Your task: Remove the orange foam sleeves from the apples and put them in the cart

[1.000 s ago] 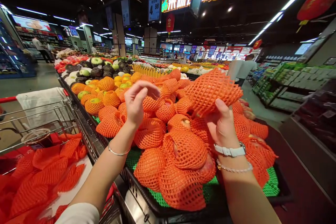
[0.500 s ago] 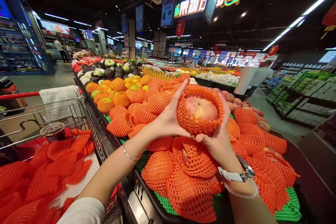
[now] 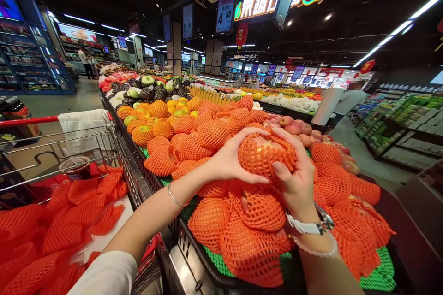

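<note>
Between my two hands is an apple [image 3: 261,153] wrapped in an orange foam net, held above the fruit display. My left hand [image 3: 235,154] curves round its left side, thumb and fingers against the net. Round the right side and top wraps my right hand [image 3: 297,170], its thumb pressed on the net's front. The net now covers most of the fruit, with a little skin showing at the top. Below lie several more netted fruits [image 3: 251,249] in a black crate [image 3: 204,262] lined with green mesh.
A shopping cart [image 3: 31,122] at the left holds loose orange foam nets [image 3: 83,209], a lidded drink cup [image 3: 74,166] and a white cloth [image 3: 85,129] over its rail. Bare apples [image 3: 294,126] lie behind my right hand. A person [image 3: 349,99] stands at the far right.
The apple has tilted and the net has closed over its top, where it stood open before. My right hand has shifted up and over the fruit, its thumb now across the front.
</note>
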